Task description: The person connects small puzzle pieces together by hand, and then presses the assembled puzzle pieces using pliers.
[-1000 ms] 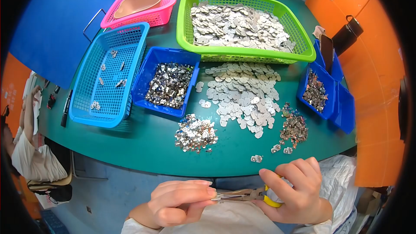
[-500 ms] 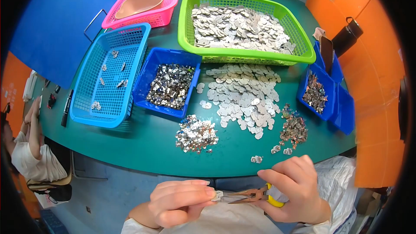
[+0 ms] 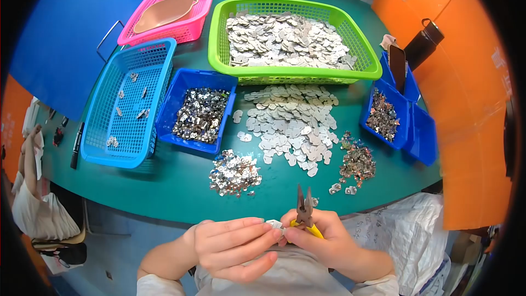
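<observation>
In front of my body, my left hand (image 3: 233, 245) pinches a small white-grey metal piece (image 3: 275, 223) between thumb and fingertips. My right hand (image 3: 335, 244) is closed around needle-nose pliers (image 3: 304, 215) with yellow handles. Their jaws point up, slightly apart, with nothing between them. The right thumb and fingertips meet the metal piece too, so both hands touch it. Just beyond the hands, at the table edge, a loose metal piece (image 3: 315, 201) is partly hidden by the pliers. Two more pieces (image 3: 343, 189) lie beside a heap of small coppery parts (image 3: 359, 159).
Flat grey plates fill a green basket (image 3: 219, 57) and lie heaped (image 3: 293, 126) before it. A blue bin (image 3: 170, 115) holds shiny parts; more are piled (image 3: 235, 172) nearby. Around them stand a light-blue basket (image 3: 93, 137), pink basket (image 3: 205, 0), right-hand bins (image 3: 422, 137) and bottle (image 3: 424, 44).
My right hand has moved left to meet my left hand at the metal piece. The pliers have swung from pointing left to pointing up. The whole view has shifted slightly.
</observation>
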`<act>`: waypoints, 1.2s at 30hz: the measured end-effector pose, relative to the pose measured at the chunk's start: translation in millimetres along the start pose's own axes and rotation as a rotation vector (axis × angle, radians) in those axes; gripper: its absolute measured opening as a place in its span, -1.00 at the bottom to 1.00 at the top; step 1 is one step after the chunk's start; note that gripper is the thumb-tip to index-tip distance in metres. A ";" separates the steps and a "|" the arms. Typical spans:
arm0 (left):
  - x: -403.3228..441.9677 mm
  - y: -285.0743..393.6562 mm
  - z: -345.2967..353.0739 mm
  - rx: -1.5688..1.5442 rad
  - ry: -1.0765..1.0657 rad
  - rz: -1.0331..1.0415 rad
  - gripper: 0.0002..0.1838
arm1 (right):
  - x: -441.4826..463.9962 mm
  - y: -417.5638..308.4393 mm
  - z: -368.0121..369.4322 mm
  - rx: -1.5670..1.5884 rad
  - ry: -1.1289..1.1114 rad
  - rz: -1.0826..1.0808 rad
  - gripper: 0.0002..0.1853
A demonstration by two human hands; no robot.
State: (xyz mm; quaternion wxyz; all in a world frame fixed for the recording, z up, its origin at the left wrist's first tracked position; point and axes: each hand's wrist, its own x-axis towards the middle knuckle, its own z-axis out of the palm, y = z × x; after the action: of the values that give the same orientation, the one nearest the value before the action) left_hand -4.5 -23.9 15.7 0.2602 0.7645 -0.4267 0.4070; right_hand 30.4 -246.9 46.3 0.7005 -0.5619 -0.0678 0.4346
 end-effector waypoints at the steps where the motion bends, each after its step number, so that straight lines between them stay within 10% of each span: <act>1: 0.9 -2.0 0.2 -0.006 0.004 0.009 -0.78 | 1.7 2.4 -0.7 0.011 0.004 -0.010 -0.87; 6: -4.5 -4.1 6.0 -0.097 0.040 -0.018 -0.76 | 5.9 11.8 -2.4 -0.040 0.003 -0.135 -0.90; 9: -6.8 0.1 4.9 -0.355 -0.008 -0.266 -0.65 | 4.9 10.1 -2.1 -0.104 0.036 -0.151 -0.91; 12: 11.6 17.5 5.1 -0.614 0.156 -1.051 -0.56 | 5.2 6.8 -3.5 -0.266 0.074 -0.221 -0.94; 22: 21.3 18.2 -10.9 -1.316 0.123 -1.682 -0.79 | 14.4 2.1 -8.6 -0.789 0.070 -0.695 -0.73; 36: 10.9 21.4 -6.5 -1.121 0.089 -1.383 -0.75 | 17.2 -3.1 -17.2 -0.872 0.035 -0.785 -0.66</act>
State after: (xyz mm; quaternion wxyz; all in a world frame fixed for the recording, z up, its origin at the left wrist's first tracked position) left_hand -22.3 -34.5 29.5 0.7998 0.5948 0.0043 -0.0805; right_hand 52.6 -247.6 36.0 0.5141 -0.7383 -0.4317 0.0653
